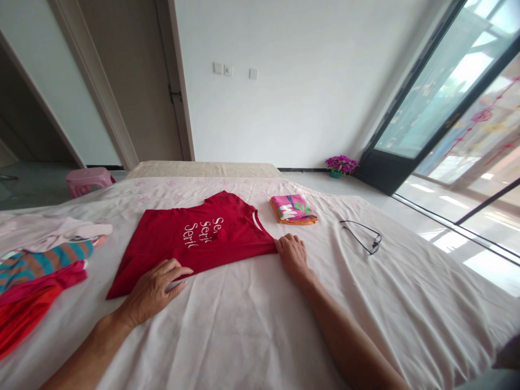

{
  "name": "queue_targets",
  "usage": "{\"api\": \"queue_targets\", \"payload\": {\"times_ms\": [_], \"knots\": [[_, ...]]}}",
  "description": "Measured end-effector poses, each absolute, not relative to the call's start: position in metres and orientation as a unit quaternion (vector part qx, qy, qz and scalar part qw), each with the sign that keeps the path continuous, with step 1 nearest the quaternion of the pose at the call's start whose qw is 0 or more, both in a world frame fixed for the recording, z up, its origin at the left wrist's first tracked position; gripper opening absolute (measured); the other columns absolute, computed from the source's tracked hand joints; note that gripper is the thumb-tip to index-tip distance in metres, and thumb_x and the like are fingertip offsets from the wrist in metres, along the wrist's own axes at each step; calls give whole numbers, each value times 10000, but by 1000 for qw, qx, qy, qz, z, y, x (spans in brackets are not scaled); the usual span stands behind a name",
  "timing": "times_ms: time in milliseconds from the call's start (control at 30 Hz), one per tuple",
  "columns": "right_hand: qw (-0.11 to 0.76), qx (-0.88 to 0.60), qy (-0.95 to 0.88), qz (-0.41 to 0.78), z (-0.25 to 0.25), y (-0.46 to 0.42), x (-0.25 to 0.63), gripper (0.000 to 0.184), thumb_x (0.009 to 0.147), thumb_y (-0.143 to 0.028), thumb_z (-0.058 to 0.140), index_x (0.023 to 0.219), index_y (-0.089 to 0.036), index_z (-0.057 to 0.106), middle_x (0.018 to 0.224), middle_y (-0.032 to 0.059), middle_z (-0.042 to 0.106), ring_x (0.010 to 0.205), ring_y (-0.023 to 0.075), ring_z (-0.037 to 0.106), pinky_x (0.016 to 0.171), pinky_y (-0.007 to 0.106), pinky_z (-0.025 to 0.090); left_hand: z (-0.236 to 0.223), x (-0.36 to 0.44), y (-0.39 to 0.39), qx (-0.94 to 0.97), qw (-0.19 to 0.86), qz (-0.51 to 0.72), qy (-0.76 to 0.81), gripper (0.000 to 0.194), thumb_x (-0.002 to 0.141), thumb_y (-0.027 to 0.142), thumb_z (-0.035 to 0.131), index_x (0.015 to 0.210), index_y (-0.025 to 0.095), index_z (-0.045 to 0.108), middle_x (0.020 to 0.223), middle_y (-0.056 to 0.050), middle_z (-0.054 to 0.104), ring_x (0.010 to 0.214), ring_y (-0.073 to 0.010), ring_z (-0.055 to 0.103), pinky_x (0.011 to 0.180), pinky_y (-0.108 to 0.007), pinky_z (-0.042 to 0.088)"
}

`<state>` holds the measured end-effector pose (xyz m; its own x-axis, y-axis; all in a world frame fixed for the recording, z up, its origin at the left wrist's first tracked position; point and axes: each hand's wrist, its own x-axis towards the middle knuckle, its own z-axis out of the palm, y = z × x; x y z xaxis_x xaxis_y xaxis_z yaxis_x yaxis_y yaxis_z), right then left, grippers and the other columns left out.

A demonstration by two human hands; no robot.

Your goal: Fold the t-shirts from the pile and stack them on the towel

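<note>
A dark red T-shirt (190,238) with white lettering lies on the sheet, its collar toward the right and its near side folded over in a straight edge. Over that near edge, toward the hem, rests my left hand (152,287), with thumb and forefinger apart. My right hand (291,253) is closed on the shirt's near corner by the collar, fingers curled and pressing to the bed. Beyond my right hand sits a folded pink and orange garment stack (293,209) with a printed pattern.
Loose clothes (44,265), striped, pink and red, are heaped at the left. Eyeglasses (370,241) lie on the pale sheet (244,336) to the right. Past the bed are a pink stool (90,179), purple flowers (342,164) in a pot and a glass door (430,108).
</note>
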<state>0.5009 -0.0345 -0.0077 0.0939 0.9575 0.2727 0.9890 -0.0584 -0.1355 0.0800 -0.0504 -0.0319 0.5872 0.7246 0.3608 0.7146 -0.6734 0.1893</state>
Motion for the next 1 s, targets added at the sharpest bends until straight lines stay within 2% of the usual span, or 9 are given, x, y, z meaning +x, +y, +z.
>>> {"api": "queue_targets", "payload": {"times_ms": [167,333,433,600,767,900,1000], "knots": [[180,-677,-707,-100,2,-46,487,213,986,-345,499,1018,-250,687,1091,90,657,1014,249,524,881,378,383,-29,81,-50,889,20,219,401,257,929,366,539,1133,289,675,984,-24,679,936,-176,627,891,-294,499],[180,-529,-829,-16,1,-52,476,354,1011,-300,432,1319,-251,598,1359,62,602,1241,204,513,1085,363,353,-27,84,-52,881,33,226,414,258,930,390,536,1112,282,685,973,-20,691,933,-168,639,883,-276,496],[151,-536,-830,7,-10,-48,480,424,1016,-307,405,1417,-233,521,1470,68,518,1361,206,448,1168,424,288,-29,79,-52,842,42,241,480,278,971,385,451,1048,265,689,954,-14,709,904,-155,658,844,-260,495],[143,-591,-794,-19,-22,-42,488,471,1015,-319,393,1463,-192,469,1524,114,443,1429,231,374,1191,479,253,-28,47,-44,711,-20,295,638,342,998,375,347,995,249,665,1021,-19,735,932,-163,678,764,-252,486],[144,-559,-817,-18,-22,-43,487,460,1012,-324,405,1460,-247,470,1512,73,467,1415,215,395,1206,495,217,-27,17,-36,632,-104,255,725,366,933,433,455,1156,215,645,1004,-90,682,857,-208,649,674,-289,468],[146,-565,-812,-14,-23,-42,487,455,1012,-332,399,1450,-245,483,1513,70,466,1415,222,393,1197,500,235,-32,12,-32,639,-115,217,729,311,890,427,511,1051,218,674,969,-102,664,859,-235,630,730,-327,479],[148,-561,-814,-10,-24,-41,489,451,1009,-340,404,1442,-247,492,1514,69,465,1407,218,404,1194,490,246,-29,15,-30,639,-106,257,717,276,908,392,475,1005,196,644,989,-116,679,915,-249,631,762,-337,474]]}}
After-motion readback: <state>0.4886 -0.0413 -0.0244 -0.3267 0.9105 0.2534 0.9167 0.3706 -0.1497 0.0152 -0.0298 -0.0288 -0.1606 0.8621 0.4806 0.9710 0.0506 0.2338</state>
